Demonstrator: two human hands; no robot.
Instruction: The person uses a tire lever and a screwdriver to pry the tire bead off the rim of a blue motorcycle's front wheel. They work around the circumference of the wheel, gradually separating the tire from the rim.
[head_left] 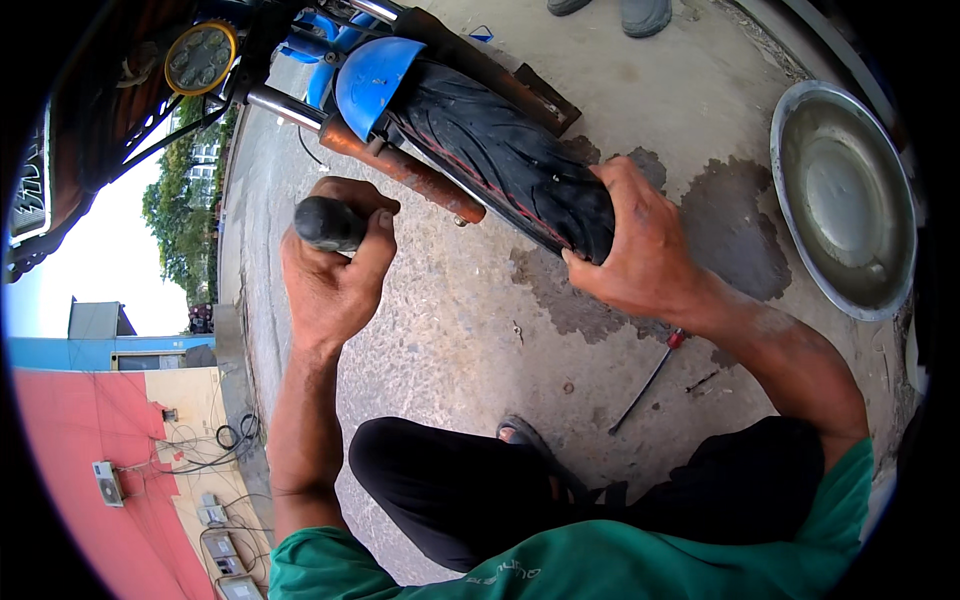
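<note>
In front of me stands a motorbike's front wheel with a black tyre and a red line along its side. My right hand is wrapped round the near end of the tyre, thumb at the sidewall. My left hand is closed round a black handle with a rounded end; the rest of that tool is hidden. It is held up left of the wheel, apart from it. A blue mudguard sits over the tyre's far part, beside a rusty orange fork leg.
A metal basin with water stands at the right by a wet patch. A red-handled screwdriver and a small dark metal piece lie on the concrete. Another person's shoes are at the top. A round headlight is upper left.
</note>
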